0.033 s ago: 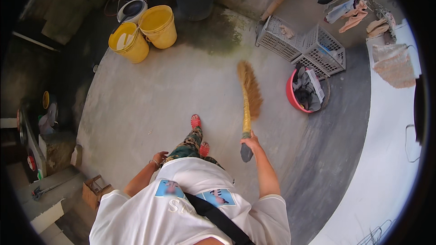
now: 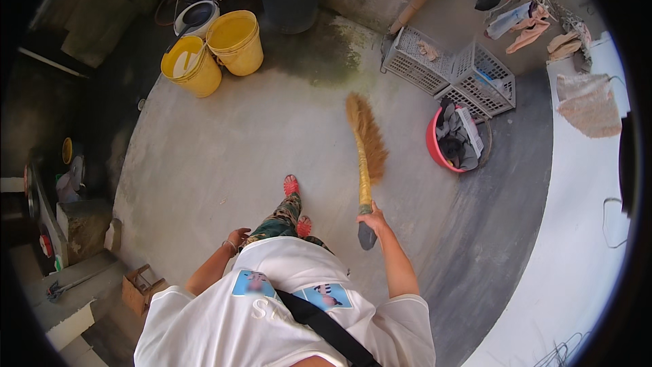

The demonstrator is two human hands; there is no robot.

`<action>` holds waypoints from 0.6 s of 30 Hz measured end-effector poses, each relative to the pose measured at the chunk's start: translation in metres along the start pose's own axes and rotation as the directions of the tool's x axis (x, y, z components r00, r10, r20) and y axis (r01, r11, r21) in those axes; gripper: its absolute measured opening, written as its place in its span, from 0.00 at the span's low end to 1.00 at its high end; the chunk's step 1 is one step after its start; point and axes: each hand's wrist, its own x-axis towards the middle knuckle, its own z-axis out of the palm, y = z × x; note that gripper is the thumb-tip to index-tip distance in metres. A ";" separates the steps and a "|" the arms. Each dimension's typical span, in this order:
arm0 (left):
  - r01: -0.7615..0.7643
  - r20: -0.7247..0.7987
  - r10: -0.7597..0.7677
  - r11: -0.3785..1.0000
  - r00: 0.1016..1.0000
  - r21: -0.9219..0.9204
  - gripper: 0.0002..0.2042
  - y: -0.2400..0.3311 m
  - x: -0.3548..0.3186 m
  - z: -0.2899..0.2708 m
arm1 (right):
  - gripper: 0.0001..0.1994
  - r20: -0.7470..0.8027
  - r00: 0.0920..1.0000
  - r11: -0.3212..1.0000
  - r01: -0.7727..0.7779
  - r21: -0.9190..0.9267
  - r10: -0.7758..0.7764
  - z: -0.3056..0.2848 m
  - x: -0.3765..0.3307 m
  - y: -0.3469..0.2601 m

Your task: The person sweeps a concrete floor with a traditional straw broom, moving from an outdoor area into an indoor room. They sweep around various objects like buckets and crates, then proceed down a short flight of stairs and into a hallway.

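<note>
My right hand point(image 2: 371, 218) is closed round the handle of a soft broom point(image 2: 367, 137). Its dark grey butt end sticks out below my fist, and yellow binding runs up to the brown bristles. The broom slants away in front of me over the concrete floor point(image 2: 204, 143); whether the bristles touch it I cannot tell. Beside my thigh hangs my left hand point(image 2: 238, 236), a bracelet at its wrist, with loosely bent fingers and nothing visible in it.
Far left stand yellow buckets point(image 2: 234, 47) and a black bin point(image 2: 290, 0). At the far right are grey plastic crates point(image 2: 418, 61) and a red basin point(image 2: 435, 139) of dark cloths. Clothes point(image 2: 530, 30) hang above them. A brown box point(image 2: 141, 285) sits near left.
The broom's bristle end has swung slightly left. My right hand, still round the handle, has shifted a little to the left. My left hand looks unchanged.
</note>
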 end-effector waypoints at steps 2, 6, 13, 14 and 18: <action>-0.114 -0.024 0.119 0.980 0.993 0.161 0.21 0.029 -0.001 0.006 | 0.48 0.097 0.995 0.993 -0.029 -0.111 0.040 -0.020 -0.066 -0.069; -0.280 0.000 0.294 0.911 0.956 0.304 0.19 0.092 0.005 0.016 | 0.48 0.160 0.985 0.998 0.066 -0.012 -0.064 -0.053 -0.088 -0.086; -0.278 -0.063 0.307 0.918 0.950 0.284 0.18 0.174 0.026 0.046 | 0.45 0.081 0.978 0.978 0.182 0.106 -0.191 -0.075 -0.003 -0.180; -0.273 -0.079 0.302 0.926 0.950 0.262 0.19 0.184 0.029 0.049 | 0.44 0.091 0.972 0.963 0.195 0.185 -0.215 -0.083 0.015 -0.200; -0.201 -0.171 0.213 0.976 0.962 0.084 0.20 0.212 0.030 0.073 | 0.26 0.427 0.882 0.777 -0.123 0.617 -0.200 -0.143 0.077 -0.293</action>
